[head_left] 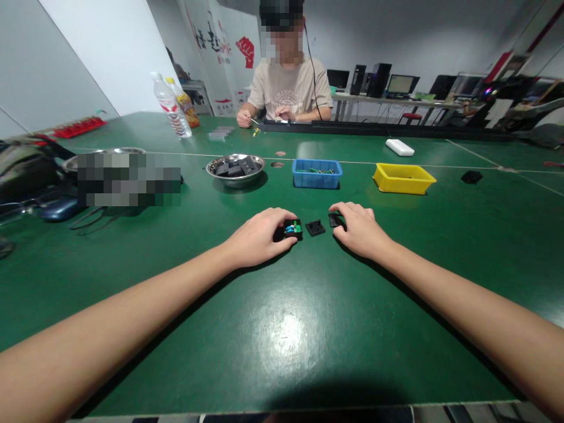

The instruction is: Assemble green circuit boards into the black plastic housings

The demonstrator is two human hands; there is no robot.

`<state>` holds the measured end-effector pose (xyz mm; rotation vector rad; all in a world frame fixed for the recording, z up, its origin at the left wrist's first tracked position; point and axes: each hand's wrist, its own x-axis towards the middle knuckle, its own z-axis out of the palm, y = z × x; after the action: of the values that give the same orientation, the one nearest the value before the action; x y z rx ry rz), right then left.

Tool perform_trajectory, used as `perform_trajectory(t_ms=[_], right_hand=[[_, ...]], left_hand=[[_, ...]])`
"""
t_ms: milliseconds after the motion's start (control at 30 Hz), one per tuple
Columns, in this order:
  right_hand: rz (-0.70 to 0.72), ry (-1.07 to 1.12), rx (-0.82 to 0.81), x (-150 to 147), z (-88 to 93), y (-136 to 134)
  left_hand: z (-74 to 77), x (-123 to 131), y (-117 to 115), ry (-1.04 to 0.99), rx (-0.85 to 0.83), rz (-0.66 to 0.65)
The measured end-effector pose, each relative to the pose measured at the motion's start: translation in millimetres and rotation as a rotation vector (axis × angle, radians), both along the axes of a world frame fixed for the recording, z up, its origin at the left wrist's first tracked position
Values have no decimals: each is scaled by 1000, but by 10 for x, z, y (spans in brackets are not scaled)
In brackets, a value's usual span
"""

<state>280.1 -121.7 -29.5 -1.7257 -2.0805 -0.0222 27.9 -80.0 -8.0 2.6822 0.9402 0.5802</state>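
My left hand (267, 237) rests on the green table with thumb and fingers closed around a small black plastic case (293, 230). Inside the case show a green circuit board and blue parts. My right hand (358, 229) grips another black plastic piece (335, 220) between thumb and fingers; the hand partly covers it. Between the two hands a black cover-like piece (315, 228) lies on the table, touched by neither.
Behind my hands stand a metal bowl (236, 179) of black cases, a blue bin (317, 181) with green boards and a yellow bin (404, 185). A co-worker (291, 88) sits opposite. Bottles (174, 111) stand at the back left; a white object (399, 147) lies back right.
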Motion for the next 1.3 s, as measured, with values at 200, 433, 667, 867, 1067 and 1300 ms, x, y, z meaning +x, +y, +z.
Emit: perform_trajectory(t_ms=[200,433,667,867,1067,1300], right_hand=[[0,8,17,23,22,18],[130,245,243,10,95,-18],[550,293,372,-96,148,-182],[635,327,391,-169,188,-264],[578,360,350,-182,266,-325],[517,379,170,-216,267,-366]], left_hand=[[11,6,-25,-11,-17,-37],[12,38,-106,-13,-72,-115],[24,97,-222,-8,-91,-131],[47,98,-195,-51,-140,-132],[72,33,-122,-127,-105,-198],[87,3,-76,-182,36,-263]])
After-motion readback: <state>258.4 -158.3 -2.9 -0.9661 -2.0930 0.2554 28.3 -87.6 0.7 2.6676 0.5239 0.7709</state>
